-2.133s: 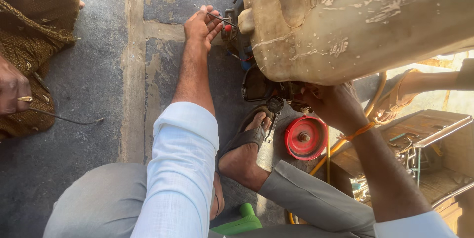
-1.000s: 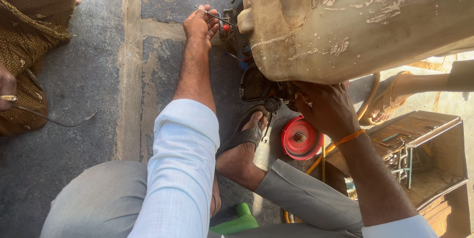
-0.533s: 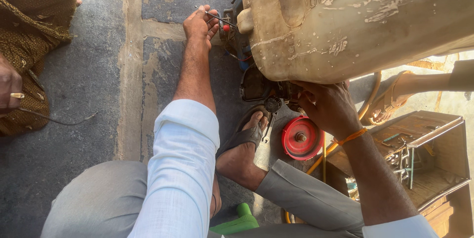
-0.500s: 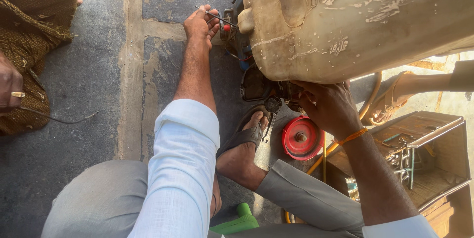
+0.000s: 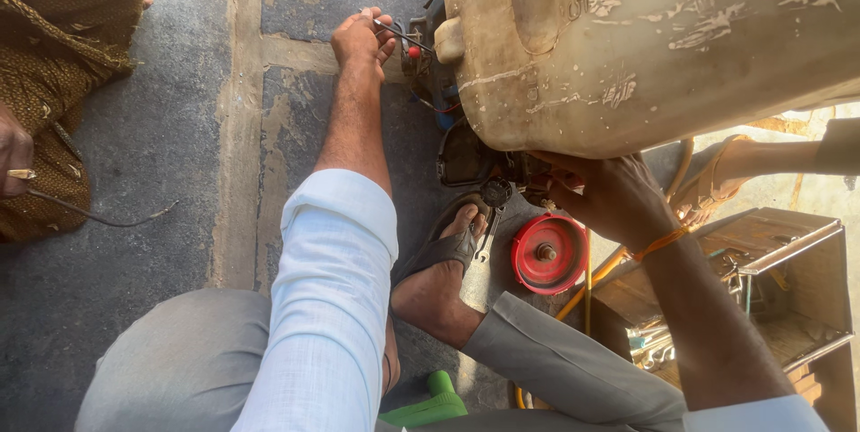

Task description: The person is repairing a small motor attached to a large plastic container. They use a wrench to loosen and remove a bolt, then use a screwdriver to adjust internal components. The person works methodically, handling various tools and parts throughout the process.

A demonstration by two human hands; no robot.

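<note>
A dirty cream plastic tank (image 5: 645,38) sits on top of a small dark engine (image 5: 475,159). My left hand (image 5: 358,38) reaches out to the far end of the machine, its fingers closed on a thin metal wire lever next to a red knob (image 5: 414,52). Tucked under the tank, my right hand (image 5: 609,194) presses its fingers into the engine parts, and the fingertips are hidden. A red pulley disc (image 5: 548,254) lies on the ground just below that hand. My sandalled foot (image 5: 443,257) rests beside a small spanner (image 5: 488,239).
At the left edge another person in brown patterned cloth (image 5: 54,56) holds a bent wire (image 5: 98,215). A second person's sandalled foot (image 5: 717,172) is on the right. A wooden toolbox (image 5: 770,298), a yellow hose (image 5: 596,275) and a green object (image 5: 430,403) lie close by.
My hands stay in the same places on the machine. The other person's hand with the wire at the left edge has shifted slightly lower.
</note>
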